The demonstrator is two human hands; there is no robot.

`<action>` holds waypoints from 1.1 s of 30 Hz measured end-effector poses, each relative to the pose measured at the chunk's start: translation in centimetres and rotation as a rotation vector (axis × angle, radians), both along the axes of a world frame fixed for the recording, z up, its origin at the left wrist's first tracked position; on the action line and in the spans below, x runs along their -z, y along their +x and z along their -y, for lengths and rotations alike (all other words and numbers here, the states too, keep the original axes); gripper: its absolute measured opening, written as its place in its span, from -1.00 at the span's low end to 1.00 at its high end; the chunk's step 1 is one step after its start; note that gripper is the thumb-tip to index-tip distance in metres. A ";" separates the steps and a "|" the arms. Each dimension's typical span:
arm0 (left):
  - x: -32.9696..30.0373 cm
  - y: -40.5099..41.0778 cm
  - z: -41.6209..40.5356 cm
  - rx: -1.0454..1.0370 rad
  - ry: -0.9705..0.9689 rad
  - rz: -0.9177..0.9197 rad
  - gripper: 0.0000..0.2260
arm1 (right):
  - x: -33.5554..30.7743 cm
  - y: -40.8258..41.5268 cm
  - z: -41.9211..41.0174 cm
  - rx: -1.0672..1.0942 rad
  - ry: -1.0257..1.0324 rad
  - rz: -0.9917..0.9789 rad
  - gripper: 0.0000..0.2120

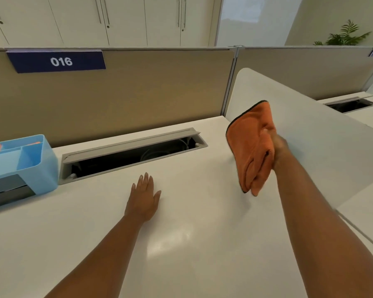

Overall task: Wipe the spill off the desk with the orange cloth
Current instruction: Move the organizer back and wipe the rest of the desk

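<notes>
My right hand (279,147) grips the folded orange cloth (251,143) and holds it in the air over the right part of the white desk (192,244), next to the white side divider. The cloth hangs down, its lower end just above the desk surface. My left hand (143,196) lies flat on the desk near the middle, fingers together and pointing away from me, holding nothing. I cannot make out a spill on the glossy white surface.
An open cable tray slot (134,153) runs along the back of the desk. A light blue organiser (24,164) stands at the left. The tan partition (116,93) with a "016" sign closes the back; the white divider (310,134) stands at the right.
</notes>
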State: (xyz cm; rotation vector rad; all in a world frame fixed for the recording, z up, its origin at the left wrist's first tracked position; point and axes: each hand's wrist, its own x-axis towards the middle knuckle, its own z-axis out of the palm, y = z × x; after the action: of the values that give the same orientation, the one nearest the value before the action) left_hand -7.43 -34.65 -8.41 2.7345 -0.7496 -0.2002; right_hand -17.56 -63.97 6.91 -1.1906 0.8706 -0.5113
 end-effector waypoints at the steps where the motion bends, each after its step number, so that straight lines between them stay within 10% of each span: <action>1: 0.2 0.4 0.3 0.004 0.008 0.001 -0.50 | -0.2 0.6 0.5 0.016 -0.049 -0.042 -0.56; 8: 1.7 1.8 1.2 0.020 -0.025 0.015 -0.51 | 2.8 5.1 2.0 -0.028 -0.520 -0.332 -0.57; 22: 2.7 2.5 0.8 -0.012 -0.121 0.089 -0.57 | 9.4 6.9 -3.2 -0.411 -0.543 -0.346 -0.74; 29: 2.7 2.6 1.2 -0.062 -0.135 0.127 -0.59 | 14.4 6.9 -6.2 -0.393 -0.998 -0.886 -0.22; 33: 2.8 2.4 1.2 -0.049 -0.118 0.145 -0.58 | 16.4 6.5 -5.7 -0.442 -1.142 -0.860 -0.34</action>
State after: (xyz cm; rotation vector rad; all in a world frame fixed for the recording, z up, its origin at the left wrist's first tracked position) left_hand -5.03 -35.87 -11.19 2.6725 -0.7075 0.0527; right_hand -11.01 -58.29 -9.47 -2.6978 0.9790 -0.0579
